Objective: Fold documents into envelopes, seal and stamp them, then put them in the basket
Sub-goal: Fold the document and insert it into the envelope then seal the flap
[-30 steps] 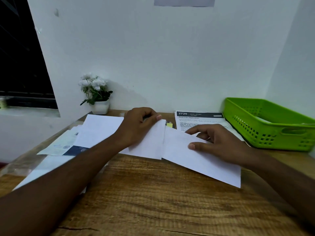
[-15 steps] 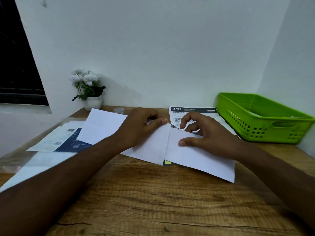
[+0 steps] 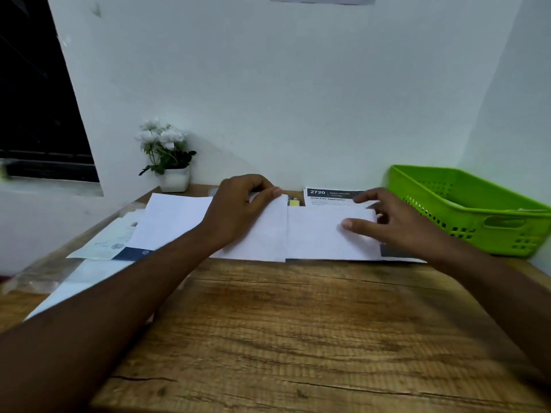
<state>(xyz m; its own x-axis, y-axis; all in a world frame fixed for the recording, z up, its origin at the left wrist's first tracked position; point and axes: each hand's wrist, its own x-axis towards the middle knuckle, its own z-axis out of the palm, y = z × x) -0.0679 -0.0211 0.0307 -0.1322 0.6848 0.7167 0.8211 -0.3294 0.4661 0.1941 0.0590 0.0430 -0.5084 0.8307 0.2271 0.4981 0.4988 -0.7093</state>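
Observation:
A white document (image 3: pixel 316 236) lies on the wooden table (image 3: pixel 298 338), creased down its middle. My left hand (image 3: pixel 238 210) presses its left half flat, thumb along the top edge near the crease. My right hand (image 3: pixel 390 222) rests on the right half, thumb on the paper and fingers curled over its far right corner. A printed form headed "2720" (image 3: pixel 331 195) lies behind it. The green basket (image 3: pixel 465 210) stands at the right against the wall, with something white partly visible inside.
More white sheets (image 3: pixel 167 222) and printed documents with a dark blue band (image 3: pixel 119 245) are spread at the left. A white pot of white flowers (image 3: pixel 170 162) stands at the back left. A small yellow item (image 3: pixel 294 201) peeks out behind the crease.
The right half of the sheet has swung from slanting toward me to lying square with the table edge. My right hand moved right and farther back along it. My left hand stayed put.

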